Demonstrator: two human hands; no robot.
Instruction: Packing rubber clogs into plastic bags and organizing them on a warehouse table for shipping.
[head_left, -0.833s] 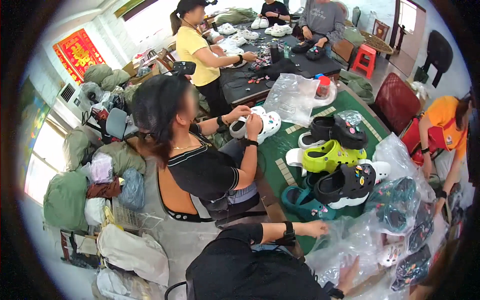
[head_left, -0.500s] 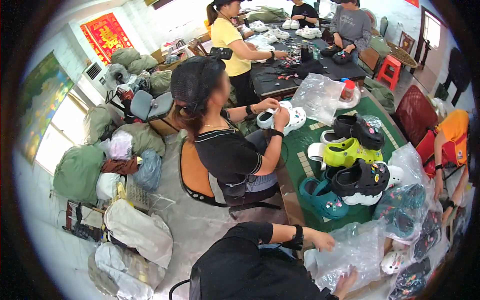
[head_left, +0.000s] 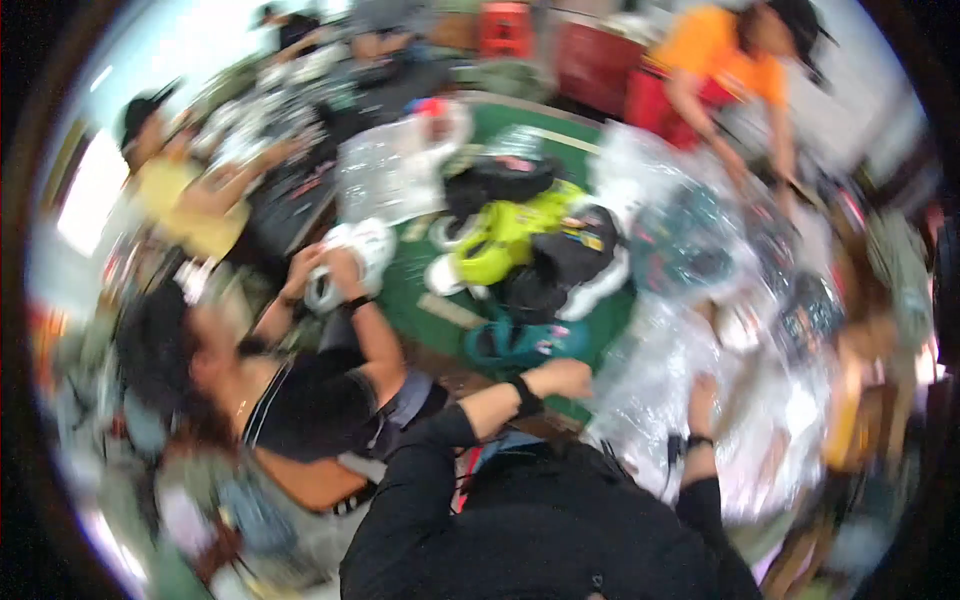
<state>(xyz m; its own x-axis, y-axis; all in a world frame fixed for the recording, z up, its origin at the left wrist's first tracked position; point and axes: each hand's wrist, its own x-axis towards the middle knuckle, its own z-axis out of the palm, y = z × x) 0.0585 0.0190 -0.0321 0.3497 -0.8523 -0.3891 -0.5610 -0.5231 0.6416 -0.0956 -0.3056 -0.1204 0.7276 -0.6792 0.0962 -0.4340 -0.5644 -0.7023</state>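
Observation:
Motion blurs the view. Fingers curled closed, my left hand [head_left: 562, 379] is at the left edge of a clear plastic bag [head_left: 645, 385], seemingly gripping its edge. My right hand [head_left: 703, 400] lies against the clear plastic further right; its fingers are too smeared to read. Just beyond my left hand a teal clog [head_left: 525, 343] rests on the green table [head_left: 440, 313]. Black clogs [head_left: 575, 250] and lime-green clogs [head_left: 515, 230] are piled behind it.
Bagged dark teal clogs [head_left: 690, 240] lie along the table's right side, where a person in orange [head_left: 725, 60] leans in. At left, a seated person in black [head_left: 310, 395] handles a white clog [head_left: 365, 250]. A red stool [head_left: 505, 30] stands at the back.
The view has swung to the right and blurred. My left hand remains at the bag's left side, its fingers curled. My right hand, earlier spread open by the bag, now lies against the plastic.

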